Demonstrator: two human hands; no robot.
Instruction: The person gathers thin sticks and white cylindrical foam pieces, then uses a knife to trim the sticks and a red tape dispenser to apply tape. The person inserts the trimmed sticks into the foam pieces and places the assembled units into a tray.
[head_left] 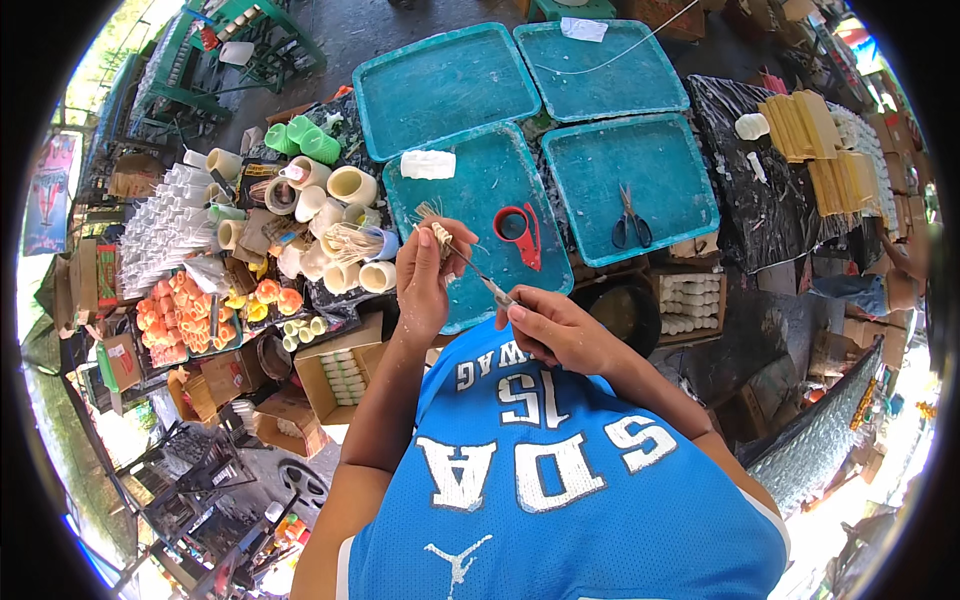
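My left hand (428,275) is raised over the near teal tray (475,150), closed on a bundle of thin straw-coloured strands (428,211) with a cream piece at its base. Lower and to the right, my right hand (555,325) grips the pale handle of a thin pointed metal tool (497,291). Its shaft runs up toward the left hand; whether the tip touches the bundle is hard to tell. Beyond the hands, a red tape dispenser (531,240) with a dark roll lies on that tray. A folded white paper or cloth (428,165) rests at the tray's far left.
Scissors (630,220) with dark handles lie on the right tray (690,180). Two more teal trays stand behind. Cream cylinders (352,186), white pieces (170,235) and orange pieces (175,318) crowd the left. Yellow sheets (805,125) are stacked at right, near another person's arm (905,255).
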